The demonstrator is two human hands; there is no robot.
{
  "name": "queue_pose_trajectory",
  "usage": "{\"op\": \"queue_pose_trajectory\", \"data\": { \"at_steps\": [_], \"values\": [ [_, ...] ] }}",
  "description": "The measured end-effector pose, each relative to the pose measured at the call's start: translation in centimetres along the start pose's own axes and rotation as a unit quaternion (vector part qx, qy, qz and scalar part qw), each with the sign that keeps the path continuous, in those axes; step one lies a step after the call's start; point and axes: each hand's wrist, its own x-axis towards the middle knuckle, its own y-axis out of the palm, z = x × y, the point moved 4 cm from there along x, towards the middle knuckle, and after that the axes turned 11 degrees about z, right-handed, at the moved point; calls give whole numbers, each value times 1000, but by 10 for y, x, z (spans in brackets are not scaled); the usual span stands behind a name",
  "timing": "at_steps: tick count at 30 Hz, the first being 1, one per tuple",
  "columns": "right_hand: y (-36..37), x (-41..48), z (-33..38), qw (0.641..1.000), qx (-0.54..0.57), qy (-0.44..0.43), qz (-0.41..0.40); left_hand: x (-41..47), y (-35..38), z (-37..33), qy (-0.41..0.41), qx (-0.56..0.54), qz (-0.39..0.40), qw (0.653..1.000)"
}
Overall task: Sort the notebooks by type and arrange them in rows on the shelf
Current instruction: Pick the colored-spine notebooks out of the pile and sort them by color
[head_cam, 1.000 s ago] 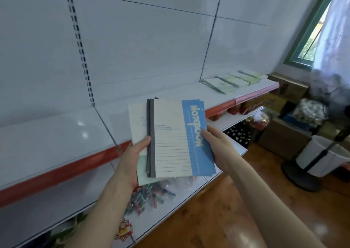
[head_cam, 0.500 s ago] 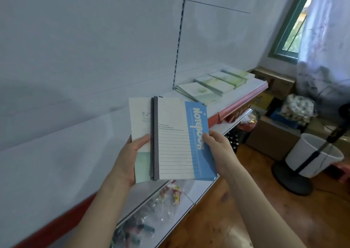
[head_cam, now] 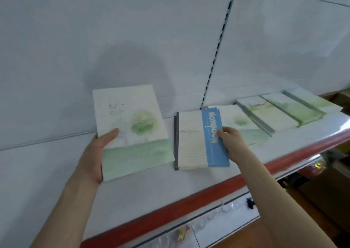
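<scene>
Back panel (head_cam: 132, 39): white, with a slotted upright; most of the view behind the shelf was filled by it.
Shelf (head_cam: 151, 194): white, edged along the front by a red strip (head_cam: 189, 204); notebooks were carried on its right half.
Green notebooks (head_cam: 284, 115): three were laid flat in an overlapping row at the far right of the shelf, near the back panel.
Tree notebook (head_cam: 132, 130): a pale cover with a green tree was shown; it was held tilted above the left part of the shelf, apart from the others.
Blue-banded notebooks (head_cam: 195, 141): a small stack with dark spines was held over the middle of the shelf, with its right edge overlapping a flat tree-cover notebook (head_cam: 244, 126). Whether the stack was set down could not be told.
Left grip (head_cam: 92, 157): was clasped on the tree notebook's left edge, thumb laid on the cover, fingers hidden beneath.
Right grip (head_cam: 233, 141): was closed on the stack's blue right edge, thumb pressed on top.
</scene>
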Motion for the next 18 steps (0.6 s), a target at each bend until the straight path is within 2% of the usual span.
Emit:
{"op": "queue_pose_trajectory", "data": {
  "at_steps": [4,8,18],
  "values": [
    [10,55,-5,992,-85,5,88,7,31,25,11,-36,-37,999],
    [5,82,-2,978,-173,-6,120,12,61,47,19,-61,-64,996],
    [1,93,9,949,-262,-73,158,40,106,66,2,-70,-97,993]
  ]
}}
